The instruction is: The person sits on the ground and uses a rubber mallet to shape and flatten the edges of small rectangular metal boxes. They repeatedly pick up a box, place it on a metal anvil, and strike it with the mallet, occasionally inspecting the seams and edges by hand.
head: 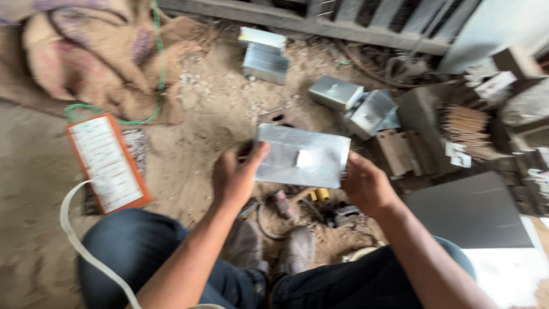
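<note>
I see my left hand [234, 174] and right hand [366, 186] each closed on an end of a shiny metal box [302, 155], held flat above my knees and the sandy floor [194, 131]. More boxes [349, 100] lie beyond; an orange-edged card [107, 162] lies left.

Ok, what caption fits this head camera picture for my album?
Two hands, left hand and right hand, hold a shiny metal box above sandy ground.

Both hands gripped a flat metal box [302, 155], left hand [235, 177] and right hand [366, 186] on opposite ends. More metal boxes [337, 91] sat just beyond the grip.
</note>
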